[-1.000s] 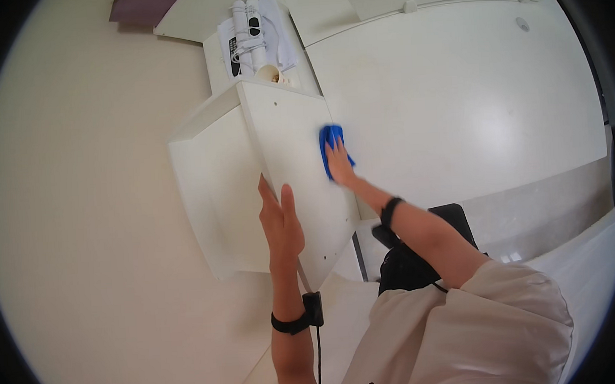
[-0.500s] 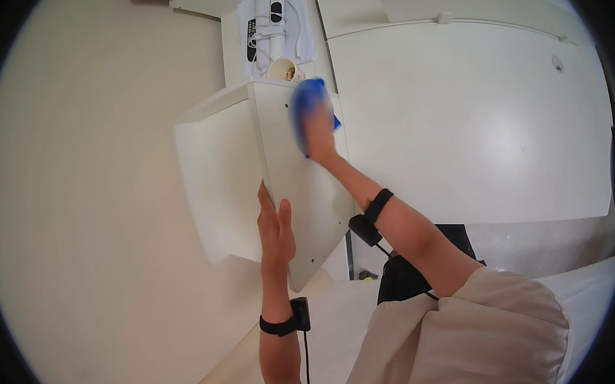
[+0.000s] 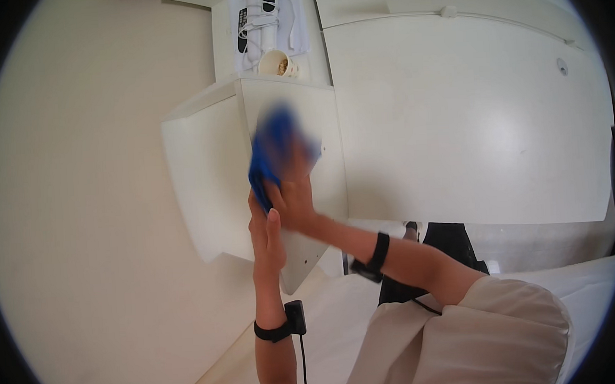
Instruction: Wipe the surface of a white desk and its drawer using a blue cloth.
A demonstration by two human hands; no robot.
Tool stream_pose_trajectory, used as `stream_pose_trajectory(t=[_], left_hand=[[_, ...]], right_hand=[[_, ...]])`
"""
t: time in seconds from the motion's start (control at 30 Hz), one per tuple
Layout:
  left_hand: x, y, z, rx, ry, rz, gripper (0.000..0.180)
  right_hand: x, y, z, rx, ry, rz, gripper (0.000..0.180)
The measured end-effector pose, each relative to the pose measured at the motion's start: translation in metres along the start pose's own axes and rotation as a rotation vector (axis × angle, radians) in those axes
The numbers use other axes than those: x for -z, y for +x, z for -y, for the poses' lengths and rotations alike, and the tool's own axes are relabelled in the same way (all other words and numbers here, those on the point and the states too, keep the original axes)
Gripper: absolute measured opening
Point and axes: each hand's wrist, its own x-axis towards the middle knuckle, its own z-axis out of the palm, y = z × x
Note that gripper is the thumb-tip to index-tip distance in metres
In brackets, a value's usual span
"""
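Observation:
A blue cloth, partly smeared by motion, lies under my right hand, which presses it to the white panel of a box-like piece of furniture. Its folds hang over the panel's left edge. Just below, my left hand rests along that same edge, thumb on the panel's face and fingers stretched out on the far side. The cloth partly covers the left fingertips, and the two hands are close together, seemingly touching. Small dark holes dot the panel near its lower corner.
Beyond the panel stand a paper cup with brown bits in it and a white power strip with coiled cable on papers, beside a black remote. A white desk is at right. A black chair stands below it.
My right hand has swept the blue cloth from the panel's far end toward me and left, down to my left hand. The left hand has barely moved; the view has shifted slightly.

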Motion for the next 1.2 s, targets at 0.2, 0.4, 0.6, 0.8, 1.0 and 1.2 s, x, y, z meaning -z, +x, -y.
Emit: stream_pose_trajectory(t=[0.2, 0.4, 0.6, 0.8, 1.0, 1.2], left_hand=[[-0.003, -0.003, -0.002, 0.008, -0.021, 0.001, 0.082], [0.0, 0.001, -0.011, 0.0, 0.041, -0.001, 0.086], [0.001, -0.004, -0.013, -0.024, -0.048, -0.003, 0.092], [-0.001, -0.006, -0.016, 0.026, -0.024, 0.018, 0.084], [-0.007, -0.006, -0.014, 0.027, -0.029, -0.013, 0.082], [-0.003, -0.002, -0.012, 0.018, -0.025, 0.029, 0.083]], right_hand=[[-0.013, 0.084, -0.142, -0.03, -0.207, -0.08, 0.057], [-0.009, -0.06, -0.169, -0.512, -0.058, 0.006, 0.059], [0.006, -0.055, -0.004, -0.043, 0.072, -0.01, 0.073], [-0.001, 0.073, -0.053, 0.049, 0.021, -0.128, 0.068], [-0.016, 0.006, -0.21, -0.148, -0.281, -0.019, 0.055], [0.001, -0.118, -0.105, -0.466, -0.014, 0.053, 0.068]])
